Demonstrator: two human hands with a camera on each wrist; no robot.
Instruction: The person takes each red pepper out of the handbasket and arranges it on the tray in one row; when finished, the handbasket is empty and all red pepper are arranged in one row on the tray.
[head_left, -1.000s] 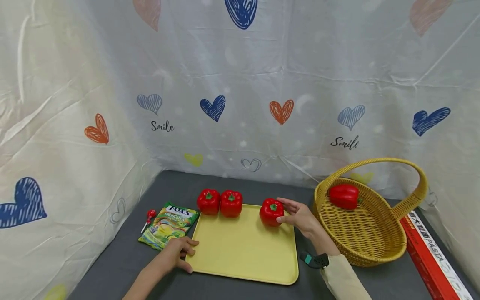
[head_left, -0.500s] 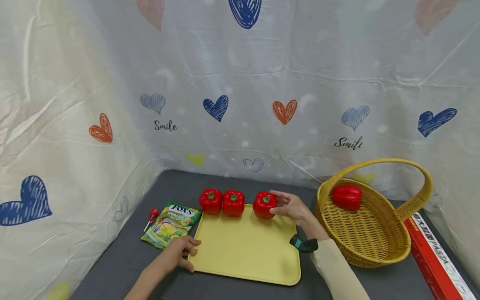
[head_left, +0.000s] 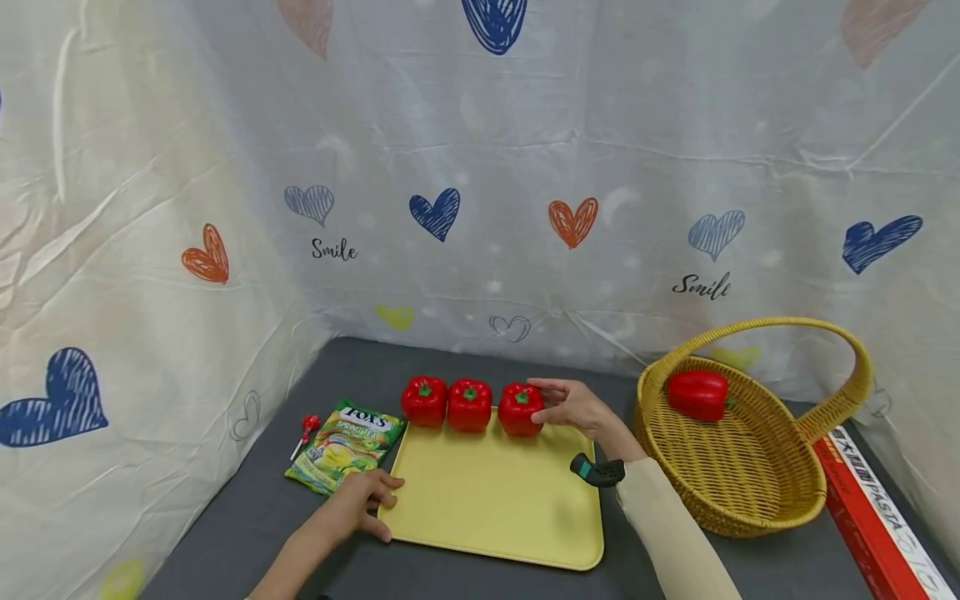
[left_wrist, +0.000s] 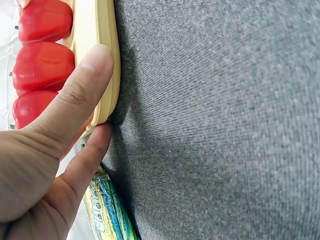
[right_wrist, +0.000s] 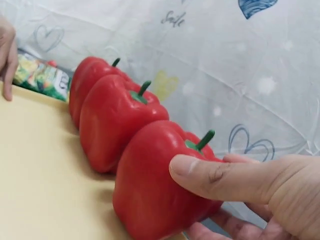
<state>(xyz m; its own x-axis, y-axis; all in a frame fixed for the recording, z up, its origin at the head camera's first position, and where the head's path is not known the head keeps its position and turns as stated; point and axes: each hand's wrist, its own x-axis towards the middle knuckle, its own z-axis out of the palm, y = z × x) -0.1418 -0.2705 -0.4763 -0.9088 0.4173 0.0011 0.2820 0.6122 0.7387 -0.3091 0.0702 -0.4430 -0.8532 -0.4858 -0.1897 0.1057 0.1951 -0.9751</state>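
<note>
your right grip (head_left: 576, 408) has a red pepper (head_left: 517, 410) between thumb and fingers, two more red peppers (head_left: 469, 408) lined up just left of that, and your left grip (head_left: 358, 504) holds the yellow tray (head_left: 495, 500) by its near corner.

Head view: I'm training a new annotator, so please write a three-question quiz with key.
1. In the row of red peppers, which does the right grip hold: A left, B middle, C right?
2. True or false: the lone pepper in the basket lies on its side.
3. Fill in: the left grip holds the near left corner of the yellow ____.

Key: 1 C, right-hand pepper; 2 true; 3 tray.
</note>
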